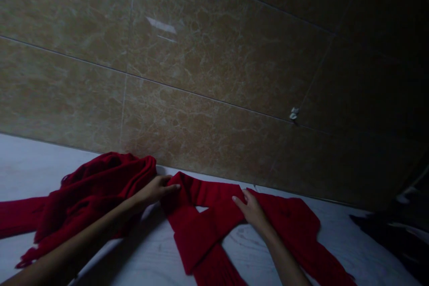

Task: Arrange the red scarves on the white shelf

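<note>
So there's a red scarf laid across the white wood-grain table, right up near the brown marble-look tiled wall. It's folded over itself, so two strips cross in the middle and run down toward the near edge, with a little gap of bare table showing just under the top fold. The left hand sits at the scarf's top-left corner with its fingers stretched out fairly flat, tips resting on the fabric, not gripping as far as I can see. The right hand is palm down on the crossing part, fingers loosely together and pressed onto the cloth, nothing pinched. Just left of the left hand is a bunched-up heap of red cloth, with a strip trailing off the left side; can't tell if it's the same piece or another one. Far right there's some dark fabric, too dim to make out.
</note>
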The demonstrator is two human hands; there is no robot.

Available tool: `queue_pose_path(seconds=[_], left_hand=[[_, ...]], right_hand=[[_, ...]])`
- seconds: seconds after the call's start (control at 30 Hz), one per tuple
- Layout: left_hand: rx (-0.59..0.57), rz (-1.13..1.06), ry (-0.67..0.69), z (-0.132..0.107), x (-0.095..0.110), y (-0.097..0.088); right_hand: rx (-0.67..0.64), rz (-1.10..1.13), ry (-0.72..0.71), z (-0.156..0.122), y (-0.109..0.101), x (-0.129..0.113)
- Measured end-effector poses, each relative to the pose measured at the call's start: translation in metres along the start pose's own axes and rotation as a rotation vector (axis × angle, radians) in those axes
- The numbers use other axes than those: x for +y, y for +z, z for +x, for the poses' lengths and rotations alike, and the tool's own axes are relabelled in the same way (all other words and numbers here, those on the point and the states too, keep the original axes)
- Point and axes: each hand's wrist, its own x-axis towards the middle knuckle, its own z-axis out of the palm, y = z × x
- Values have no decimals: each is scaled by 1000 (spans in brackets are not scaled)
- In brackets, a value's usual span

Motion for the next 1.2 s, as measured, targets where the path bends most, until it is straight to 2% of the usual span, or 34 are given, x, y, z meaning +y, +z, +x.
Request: queue_pose_path(seconds=[0.13,0.27,0.43,0.57,0.63,0.73,0.77,0.83,0.9,1.0,1.1,1.2], left_hand=[[-42,-24,31,-19,30,15],[-172,-89,32,-37,64,40],[-322,-75,108,-54,105,82],[-458,-156,183,-62,136,127],[-491,-280,209,-57,150,155],[-462,-507,238,-36,168,197],[-442,-574,231,-26,173,210],[-405,-654,159,-1,177,233],[-355,-667,46,25,171,250],[-301,-555,-123,59,140,267],[-321,-323,-285,83,95,276],[-285,-263,-291,95,65,279]], right_hand=[[89,90,73,-27,-22,-4],[123,315,124,-58,-61,-24],[273,403,240,-103,-131,-50],[365,395,318,-125,-200,-62],[543,355,315,-124,-235,-73],[679,332,314,-100,-282,-96],[713,309,310,-86,-295,-102],[642,244,339,-55,-313,-105],[591,194,383,-25,-319,-90],[476,121,490,5,-301,-35],[381,102,550,11,-268,34],[328,113,588,3,-245,87]])
